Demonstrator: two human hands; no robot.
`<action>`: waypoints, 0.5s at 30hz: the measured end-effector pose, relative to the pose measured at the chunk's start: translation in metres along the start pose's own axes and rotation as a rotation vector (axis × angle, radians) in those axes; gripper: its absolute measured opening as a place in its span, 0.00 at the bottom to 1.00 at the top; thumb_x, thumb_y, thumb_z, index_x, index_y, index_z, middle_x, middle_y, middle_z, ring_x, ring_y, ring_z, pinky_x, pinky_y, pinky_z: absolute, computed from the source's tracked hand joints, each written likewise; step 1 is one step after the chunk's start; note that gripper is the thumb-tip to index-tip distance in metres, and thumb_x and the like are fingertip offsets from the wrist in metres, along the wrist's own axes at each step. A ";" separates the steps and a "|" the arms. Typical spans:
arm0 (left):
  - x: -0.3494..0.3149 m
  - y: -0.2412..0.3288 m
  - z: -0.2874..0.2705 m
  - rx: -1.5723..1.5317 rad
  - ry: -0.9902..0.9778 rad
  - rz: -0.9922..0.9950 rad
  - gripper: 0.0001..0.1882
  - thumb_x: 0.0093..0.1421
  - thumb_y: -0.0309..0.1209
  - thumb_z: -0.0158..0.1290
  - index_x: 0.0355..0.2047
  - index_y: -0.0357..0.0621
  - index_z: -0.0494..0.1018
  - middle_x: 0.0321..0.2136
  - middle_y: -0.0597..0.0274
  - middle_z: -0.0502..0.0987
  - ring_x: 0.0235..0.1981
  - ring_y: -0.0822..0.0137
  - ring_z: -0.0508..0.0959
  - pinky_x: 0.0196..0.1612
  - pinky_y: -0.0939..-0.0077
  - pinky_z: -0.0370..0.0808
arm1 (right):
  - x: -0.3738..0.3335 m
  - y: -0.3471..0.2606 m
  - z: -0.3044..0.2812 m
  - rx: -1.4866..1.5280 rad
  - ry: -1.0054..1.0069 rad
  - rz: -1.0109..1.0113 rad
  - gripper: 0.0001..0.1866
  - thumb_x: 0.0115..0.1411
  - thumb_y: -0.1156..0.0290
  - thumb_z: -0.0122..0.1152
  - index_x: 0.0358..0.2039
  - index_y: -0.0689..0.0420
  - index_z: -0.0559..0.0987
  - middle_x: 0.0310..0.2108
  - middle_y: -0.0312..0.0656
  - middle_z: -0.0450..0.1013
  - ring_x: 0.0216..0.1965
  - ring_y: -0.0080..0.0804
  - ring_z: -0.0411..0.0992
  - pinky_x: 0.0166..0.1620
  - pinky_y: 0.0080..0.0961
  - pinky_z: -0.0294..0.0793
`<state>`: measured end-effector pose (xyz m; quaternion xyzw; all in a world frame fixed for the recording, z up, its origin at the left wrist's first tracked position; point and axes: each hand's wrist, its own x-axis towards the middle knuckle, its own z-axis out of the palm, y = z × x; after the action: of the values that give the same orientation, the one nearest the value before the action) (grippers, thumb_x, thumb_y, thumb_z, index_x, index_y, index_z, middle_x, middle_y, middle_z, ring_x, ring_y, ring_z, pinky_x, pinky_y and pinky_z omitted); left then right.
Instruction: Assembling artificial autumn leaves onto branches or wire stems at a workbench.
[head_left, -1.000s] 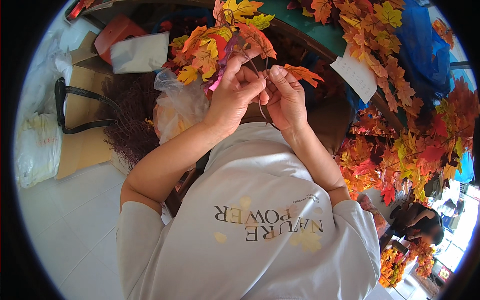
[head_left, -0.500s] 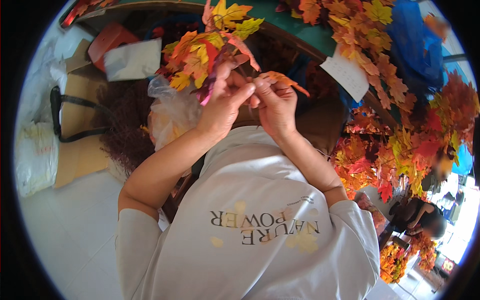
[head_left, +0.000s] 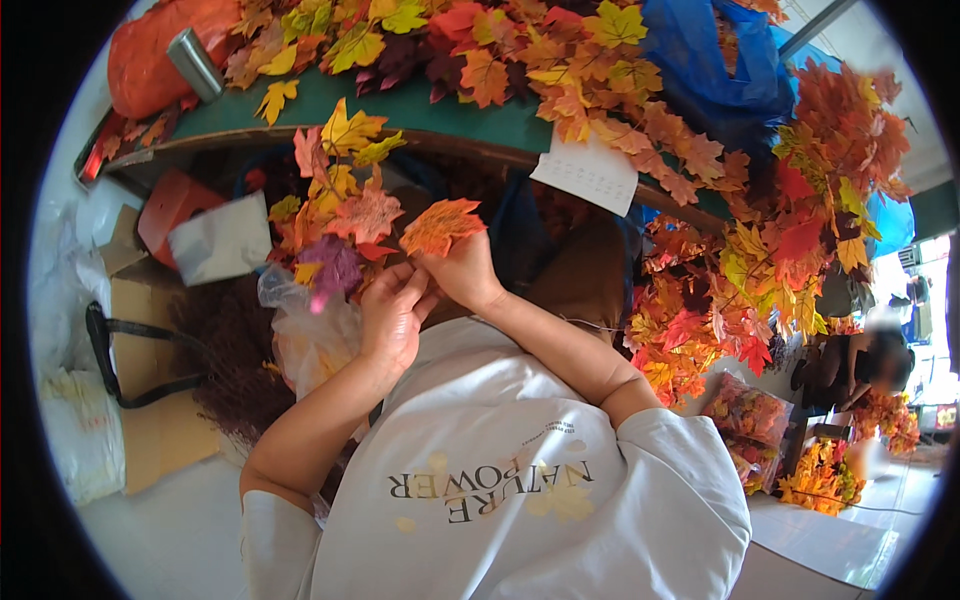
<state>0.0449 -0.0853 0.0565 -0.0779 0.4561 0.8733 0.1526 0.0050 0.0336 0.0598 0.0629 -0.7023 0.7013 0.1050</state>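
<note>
While your left hand (head_left: pixel 393 318) and right hand (head_left: pixel 464 272) are meeting, grip unclear, an orange leaf (head_left: pixel 440 228) is overlapping the right.

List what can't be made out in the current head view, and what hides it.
In the head view:
Part of the right hand: behind the orange leaf.
Anything pinched in the left hand: hidden by its own fingers.
Writing on the white paper sheet: too small.
Red-orange bag: cut off by the top edge.
</note>
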 end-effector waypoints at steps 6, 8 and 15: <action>0.007 0.003 0.001 -0.021 0.086 0.003 0.08 0.61 0.28 0.50 0.39 0.38 0.71 0.29 0.66 0.73 0.30 0.72 0.75 0.37 0.77 0.76 | 0.024 -0.022 -0.043 -0.520 -0.341 -0.309 0.05 0.50 0.75 0.59 0.29 0.60 0.79 0.22 0.43 0.76 0.23 0.33 0.75 0.29 0.26 0.73; 0.008 0.012 0.004 -0.035 0.136 -0.037 0.09 0.61 0.30 0.51 0.39 0.40 0.71 0.27 0.68 0.72 0.29 0.73 0.76 0.37 0.76 0.77 | 0.036 -0.048 -0.071 -0.346 -0.232 -0.150 0.04 0.51 0.76 0.59 0.28 0.61 0.80 0.22 0.43 0.76 0.24 0.30 0.75 0.29 0.25 0.73; 0.004 0.028 0.004 -0.057 0.058 -0.106 0.06 0.62 0.34 0.49 0.35 0.47 0.70 0.25 0.71 0.70 0.24 0.76 0.73 0.31 0.79 0.75 | 0.107 -0.068 -0.231 -0.773 0.398 -0.371 0.06 0.56 0.77 0.55 0.34 0.62 0.79 0.26 0.39 0.76 0.24 0.22 0.74 0.28 0.19 0.72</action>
<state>0.0313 -0.0961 0.0796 -0.1316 0.4304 0.8741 0.1828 -0.0693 0.2695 0.1496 0.0080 -0.8550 0.3561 0.3769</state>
